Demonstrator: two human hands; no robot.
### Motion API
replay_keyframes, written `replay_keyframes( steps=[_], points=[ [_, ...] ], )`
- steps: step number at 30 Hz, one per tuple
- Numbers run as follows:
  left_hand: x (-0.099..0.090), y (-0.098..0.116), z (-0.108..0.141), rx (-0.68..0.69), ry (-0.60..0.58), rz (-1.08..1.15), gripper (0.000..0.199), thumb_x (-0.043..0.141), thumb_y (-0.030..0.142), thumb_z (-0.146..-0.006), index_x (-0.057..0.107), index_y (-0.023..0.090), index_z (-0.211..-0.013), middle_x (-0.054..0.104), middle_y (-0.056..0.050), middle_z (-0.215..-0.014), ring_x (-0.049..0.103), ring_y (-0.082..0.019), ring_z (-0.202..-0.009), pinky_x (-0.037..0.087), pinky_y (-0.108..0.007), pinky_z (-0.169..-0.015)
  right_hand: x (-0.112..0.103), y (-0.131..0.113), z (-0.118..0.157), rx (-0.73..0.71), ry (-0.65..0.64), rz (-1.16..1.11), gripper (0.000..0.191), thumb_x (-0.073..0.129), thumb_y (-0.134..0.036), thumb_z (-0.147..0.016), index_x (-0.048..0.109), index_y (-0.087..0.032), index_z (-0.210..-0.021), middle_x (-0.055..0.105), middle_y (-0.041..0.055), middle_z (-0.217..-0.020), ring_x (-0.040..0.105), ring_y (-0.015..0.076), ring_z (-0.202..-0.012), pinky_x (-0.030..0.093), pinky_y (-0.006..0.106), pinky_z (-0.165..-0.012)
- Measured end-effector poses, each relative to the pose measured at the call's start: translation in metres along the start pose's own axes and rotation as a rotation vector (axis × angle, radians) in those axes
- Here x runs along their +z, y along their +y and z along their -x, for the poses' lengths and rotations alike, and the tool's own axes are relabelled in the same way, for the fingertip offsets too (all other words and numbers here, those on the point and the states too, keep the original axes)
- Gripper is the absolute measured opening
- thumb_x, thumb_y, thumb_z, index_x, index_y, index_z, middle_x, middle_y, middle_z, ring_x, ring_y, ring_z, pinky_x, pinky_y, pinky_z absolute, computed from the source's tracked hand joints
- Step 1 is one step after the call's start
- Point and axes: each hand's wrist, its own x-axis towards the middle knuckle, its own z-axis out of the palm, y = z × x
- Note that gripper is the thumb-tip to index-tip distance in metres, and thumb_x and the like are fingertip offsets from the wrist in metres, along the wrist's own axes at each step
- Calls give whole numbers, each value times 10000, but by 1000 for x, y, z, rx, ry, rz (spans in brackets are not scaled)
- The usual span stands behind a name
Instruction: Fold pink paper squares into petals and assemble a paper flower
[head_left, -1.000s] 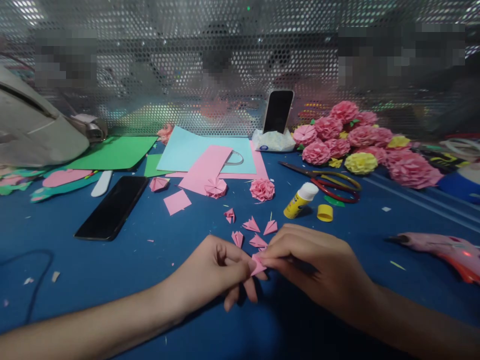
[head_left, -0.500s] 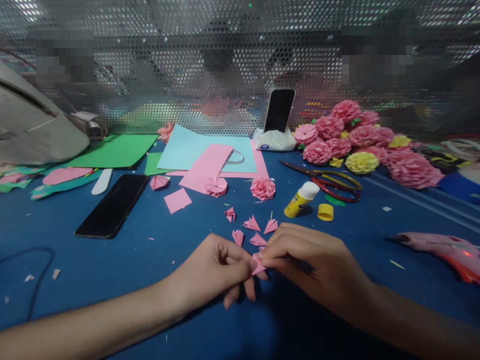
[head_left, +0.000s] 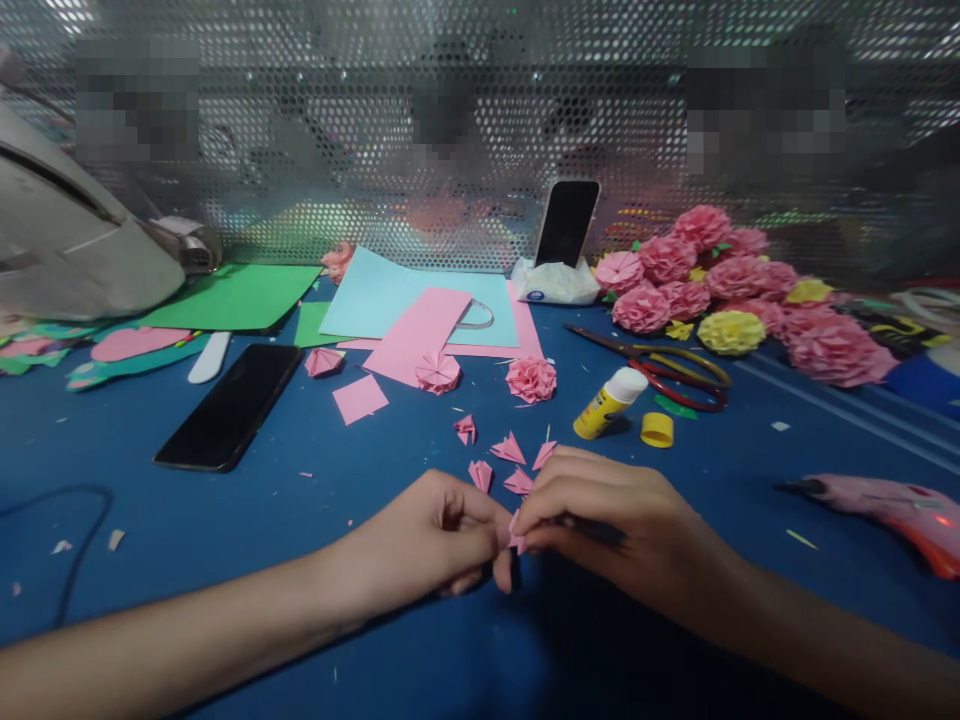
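Note:
Between my two hands is a small folded pink paper piece [head_left: 517, 533], mostly covered by fingertips. My left hand [head_left: 457, 535] pinches its left side with thumb and fingers. From the right, my right hand [head_left: 600, 505] grips the other side between thumb and forefinger. Just beyond the fingers lie several folded pink paper petals [head_left: 508, 448], one partly hidden behind my right hand. A pink square of paper [head_left: 361, 400] rests further left. Behind the petals sit a pleated pink flower [head_left: 437, 373] and a ruffled pink flower [head_left: 532, 380].
A glue stick [head_left: 609, 404], its yellow cap [head_left: 657, 430] and scissors [head_left: 660, 365] lie right of centre. At far right is a pink glue gun [head_left: 874, 500]. A phone [head_left: 229, 408] lies left; another phone [head_left: 568, 222] stands before the perforated metal screen [head_left: 360, 180]. Paper flowers [head_left: 705, 275] are heaped at back right.
The pink paper piece is turned and now shows narrower between my fingertips. My left hand's lower fingers have curled in. The whole view has shifted slightly.

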Motion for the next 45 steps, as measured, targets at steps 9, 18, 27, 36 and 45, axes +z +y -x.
replay_keyframes(
  steps=[9, 18, 27, 36, 45],
  points=[
    [0, 2, -1, 4, -32, -30, 287, 580, 382, -847, 663, 129, -738, 418, 60, -482, 334, -64, -426, 260, -198, -454, 5, 0, 1, 48, 0, 2, 138, 603, -289, -985, 700, -222, -912, 719, 5, -834, 608, 161, -810, 433, 304, -853],
    [3, -1, 0, 28, 6, -59, 225, 631, 345, -839, 677, 129, -796, 439, 65, -509, 364, -59, -427, 276, -178, -439, 10, 1, 5, 39, 66, 55, 169, 572, -304, -1001, 654, -212, -886, 689, 9, -847, 584, 163, -809, 429, 297, -794],
    [11, -11, 0, 93, 110, -33, 344, 628, 448, -907, 700, 135, -785, 453, 62, -495, 356, -47, -398, 289, -152, -401, 12, -3, 6, 123, 175, -20, 61, 653, -275, -948, 628, -220, -956, 595, 14, -918, 594, 142, -829, 457, 253, -739],
    [7, -17, 0, 246, 207, -100, 240, 559, 310, -959, 753, 172, -990, 666, -13, -735, 457, -58, -521, 373, -147, -481, 10, 0, 9, 52, 239, -56, 64, 684, -161, -908, 644, -211, -903, 623, -5, -833, 593, 113, -745, 470, 207, -693],
    [3, -13, 3, 324, 128, -285, 293, 465, 259, -1014, 740, 175, -957, 655, -21, -830, 509, -82, -638, 421, -171, -608, 12, 8, 10, 89, 240, -27, 74, 697, -151, -891, 677, -223, -887, 689, -17, -828, 626, 112, -730, 485, 213, -707]
  ],
)
